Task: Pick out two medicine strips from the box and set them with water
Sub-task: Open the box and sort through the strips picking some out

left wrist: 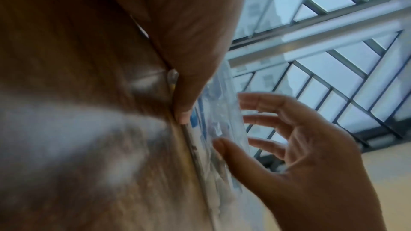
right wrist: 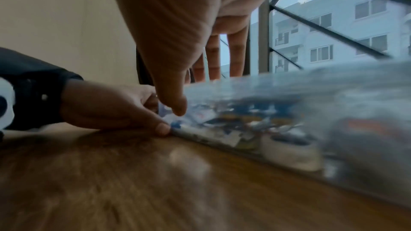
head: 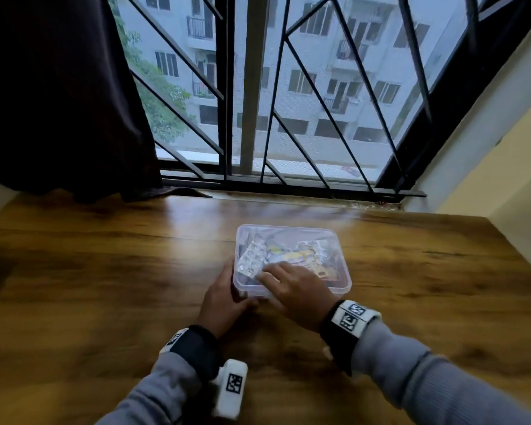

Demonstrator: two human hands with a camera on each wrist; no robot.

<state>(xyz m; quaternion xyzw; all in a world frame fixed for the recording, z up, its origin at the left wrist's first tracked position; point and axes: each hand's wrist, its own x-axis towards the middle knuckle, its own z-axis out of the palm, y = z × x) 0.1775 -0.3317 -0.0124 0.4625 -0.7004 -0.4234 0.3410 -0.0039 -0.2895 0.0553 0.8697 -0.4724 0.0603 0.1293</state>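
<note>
clear box (head: 344,273), silver medicine strip (head: 252,259) inside

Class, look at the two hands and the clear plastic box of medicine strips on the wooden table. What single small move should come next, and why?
Probably the right hand, its fingers reaching over the near rim into the open box, should pinch the silver blister strip beside its fingertips and lift it. The left hand already steadies the box's near-left corner, and no strip lies outside the box yet.
</note>
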